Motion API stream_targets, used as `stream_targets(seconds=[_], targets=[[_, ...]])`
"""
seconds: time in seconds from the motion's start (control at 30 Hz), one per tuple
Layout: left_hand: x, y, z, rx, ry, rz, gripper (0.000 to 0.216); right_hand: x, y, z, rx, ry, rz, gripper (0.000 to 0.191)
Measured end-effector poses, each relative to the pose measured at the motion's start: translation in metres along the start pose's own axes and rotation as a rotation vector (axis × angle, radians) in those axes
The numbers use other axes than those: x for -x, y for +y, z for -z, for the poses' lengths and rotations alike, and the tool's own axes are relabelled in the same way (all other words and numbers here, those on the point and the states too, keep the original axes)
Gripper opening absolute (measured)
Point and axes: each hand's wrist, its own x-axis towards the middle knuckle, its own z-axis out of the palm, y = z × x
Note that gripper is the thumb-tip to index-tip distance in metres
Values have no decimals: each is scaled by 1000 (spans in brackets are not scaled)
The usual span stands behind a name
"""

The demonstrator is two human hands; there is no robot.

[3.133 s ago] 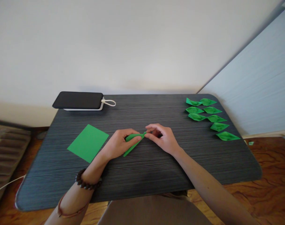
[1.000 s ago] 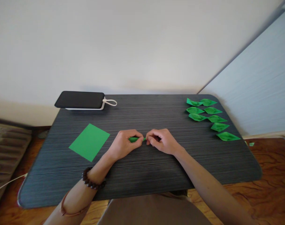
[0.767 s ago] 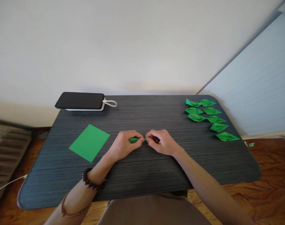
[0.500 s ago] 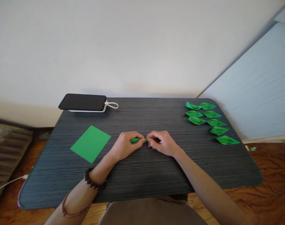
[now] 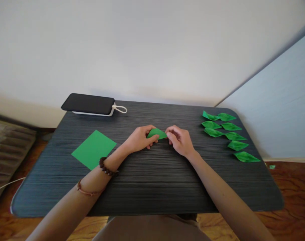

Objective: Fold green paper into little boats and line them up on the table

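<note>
Between my hands, above the middle of the table, is a folded green paper leaf (image 5: 157, 134). My left hand (image 5: 141, 138) grips its left part, thumb on the near face and fingers behind. At its pointed right end, my right hand (image 5: 178, 139) pinches the tip between thumb and forefinger. A flat green paper square (image 5: 94, 149) lies left of my hands, its near corner partly covered by my left forearm. Several folded green paper leaves (image 5: 237, 145) rest at the right side of the table.
A black phone-like slab (image 5: 88, 103) lies on a white device with a short white cable loop (image 5: 121, 108) at the table's back left. Behind the dark, ribbed table (image 5: 152, 187) stands a pale wall (image 5: 152, 50). A light blue-grey panel (image 5: 275, 100) rises on the right.
Both hands have moved up and away from me with the paper leaf. More of its green face now shows between them. The camera view has also shifted slightly.
</note>
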Motion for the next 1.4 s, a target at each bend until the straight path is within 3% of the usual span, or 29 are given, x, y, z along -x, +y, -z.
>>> stream_targets(seconds=[0.17, 0.27, 0.47, 0.67, 0.97, 1.13, 1.4], targets=[[9, -3, -1, -111, 46, -20, 23, -7, 2, 3, -17, -116, 44, 19], [14, -6, 0, -32, 71, 5, 35, -6, 4, 4, -6, -85, 50, 18], [16, -4, 0, 174, 175, 52, 26, -4, 2, 6, 80, 53, 104, 19], [18, -3, -3, 167, 158, 49, 21, -4, 1, 5, 132, 0, 194, 13], [18, -8, -2, 117, 283, -29, 30, -2, 1, 6, -202, -62, -21, 8], [19, -11, -2, 44, 307, -106, 22, 0, 0, 6, -187, -41, -23, 9], [19, -8, -1, 102, 351, -85, 15, 2, 1, 6, -145, -66, 53, 9]])
